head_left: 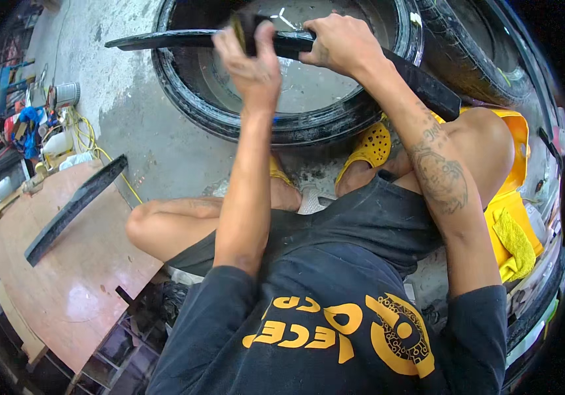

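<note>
A long, slightly curved black strip (pixel 427 85) lies crosswise over a tyre (pixel 309 128) on the floor. My right hand (pixel 345 46) is closed round the strip, right of its middle. My left hand (pixel 249 66) is at the strip's middle, thumb and fingers about a dark block (pixel 251 31) with a yellowish edge. That block is smeared by motion, so its exact kind does not show. It seems to touch the strip, though the contact is hidden.
To the left, a second black strip (pixel 75 210) rests on a wooden board (pixel 121 237). A second tyre (pixel 473 52) lies at the far right. Beside my right leg are a yellow plastic seat or bin (pixel 516 178) and a yellow cloth (pixel 514 247). A yellow cable (pixel 114 168) crosses the floor.
</note>
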Demonstrator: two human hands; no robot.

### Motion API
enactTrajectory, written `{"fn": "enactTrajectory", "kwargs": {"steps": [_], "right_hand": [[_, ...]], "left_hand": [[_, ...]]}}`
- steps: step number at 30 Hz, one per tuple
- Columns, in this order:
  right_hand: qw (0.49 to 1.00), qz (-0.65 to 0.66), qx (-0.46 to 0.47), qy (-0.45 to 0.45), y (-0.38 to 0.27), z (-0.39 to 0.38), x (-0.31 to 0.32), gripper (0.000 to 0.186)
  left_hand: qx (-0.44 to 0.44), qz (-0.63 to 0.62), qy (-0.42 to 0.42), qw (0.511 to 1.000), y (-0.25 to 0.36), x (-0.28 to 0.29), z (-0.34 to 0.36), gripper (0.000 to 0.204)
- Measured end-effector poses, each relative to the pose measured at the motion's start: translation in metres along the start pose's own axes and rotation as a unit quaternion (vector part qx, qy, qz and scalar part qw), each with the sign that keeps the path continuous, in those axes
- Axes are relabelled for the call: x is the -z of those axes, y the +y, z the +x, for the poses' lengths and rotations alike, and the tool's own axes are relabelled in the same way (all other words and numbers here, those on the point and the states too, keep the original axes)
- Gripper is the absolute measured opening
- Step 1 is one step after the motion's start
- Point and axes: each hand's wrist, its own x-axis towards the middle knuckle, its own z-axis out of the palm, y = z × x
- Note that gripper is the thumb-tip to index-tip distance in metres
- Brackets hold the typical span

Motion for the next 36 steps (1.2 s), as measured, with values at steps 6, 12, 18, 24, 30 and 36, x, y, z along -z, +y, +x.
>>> {"fn": "enactTrajectory", "kwargs": {"steps": [6, 12, 18, 24, 30, 36], "right_hand": [[0.999, 0.029, -0.031, -0.005, 0.015, 0.007, -0.004, 0.05], [0.998, 0.04, -0.039, -0.01, 0.014, 0.011, -0.003, 0.047], [0.996, 0.083, -0.027, -0.001, 0.005, 0.006, 0.012, 0.041], [0.996, 0.072, -0.05, 0.006, 0.014, 0.012, 0.0, 0.041], [0.999, 0.039, -0.012, 0.017, 0.02, 0.007, -0.008, 0.049], [0.998, 0.048, -0.031, -0.017, 0.009, 0.009, 0.002, 0.053]], "left_hand": [[-0.049, -0.024, -0.062, 0.997, 0.027, -0.016, -0.019, 0.038], [-0.077, 0.055, 0.033, 0.995, 0.0, -0.022, 0.0, 0.031], [-0.015, -0.004, -0.017, 1.0, -0.003, -0.014, 0.028, 0.036], [-0.088, 0.026, -0.065, 0.994, 0.01, -0.018, 0.004, 0.031], [-0.042, -0.013, -0.07, 0.997, 0.031, -0.019, -0.016, 0.028], [-0.049, 0.032, 0.01, 0.998, 0.002, -0.019, 0.007, 0.03]]}}
